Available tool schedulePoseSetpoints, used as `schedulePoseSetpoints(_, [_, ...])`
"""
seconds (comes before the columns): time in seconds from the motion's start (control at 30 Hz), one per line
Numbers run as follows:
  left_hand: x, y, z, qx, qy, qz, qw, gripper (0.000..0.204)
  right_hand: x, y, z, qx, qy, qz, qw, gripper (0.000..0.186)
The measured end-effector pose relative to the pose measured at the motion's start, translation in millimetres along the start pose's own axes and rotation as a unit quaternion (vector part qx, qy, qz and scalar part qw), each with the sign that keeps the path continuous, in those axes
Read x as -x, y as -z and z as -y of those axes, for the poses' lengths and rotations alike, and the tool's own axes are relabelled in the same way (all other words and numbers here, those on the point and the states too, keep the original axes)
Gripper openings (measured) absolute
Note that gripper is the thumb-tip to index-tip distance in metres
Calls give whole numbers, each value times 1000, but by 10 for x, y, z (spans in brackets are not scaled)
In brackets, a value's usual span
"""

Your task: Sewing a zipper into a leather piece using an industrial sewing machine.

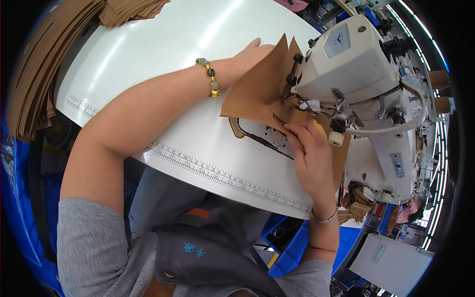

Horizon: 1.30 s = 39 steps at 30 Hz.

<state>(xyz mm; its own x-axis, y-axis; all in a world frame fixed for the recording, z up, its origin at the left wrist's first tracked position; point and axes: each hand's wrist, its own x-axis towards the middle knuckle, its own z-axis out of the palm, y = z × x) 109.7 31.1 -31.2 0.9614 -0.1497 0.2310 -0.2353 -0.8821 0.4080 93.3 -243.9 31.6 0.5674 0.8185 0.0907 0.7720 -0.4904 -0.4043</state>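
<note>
A brown leather-like sheet point(257, 91) is under the head of a white sewing machine point(331, 59), with one part folded up in front of the needle area. My right hand point(312, 151) pinches the sheet's edge close to the presser foot. Behind the raised part lies my left hand point(249, 58), one digit stretched out over the white table. The sheet hides most of its other fingers. A beaded bracelet point(212, 78) circles my left wrist, and a thin metal bangle point(325, 218) is on the right.
The white table point(163, 114) has a ruler scale point(217, 175) along its near edge. Stacked brown strips point(37, 79) and more brown pieces point(131, 11) sit at the far left. A blue bin point(292, 247) stands below the table, right of my lap.
</note>
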Motion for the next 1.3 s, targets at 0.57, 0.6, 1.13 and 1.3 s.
schedulePoseSetpoints(0.57, [1064, 294, -726, -91, -94, -103, 986, 38, 235, -150, -102, 152, 113, 17, 982, 91])
schedulePoseSetpoints(0.6, [1085, 241, -799, -91, -95, -46, 990, 43, 253, -145, -109, 170, 105, 27, 979, 94])
schedulePoseSetpoints(1.13, [943, 108, -751, -75, -92, -74, 990, 45, 266, -39, -243, 142, 12, 96, 985, 119])
schedulePoseSetpoints(1.3, [915, 93, -752, -68, -92, -70, 991, 45, 222, -38, -321, 132, 25, 88, 987, 120])
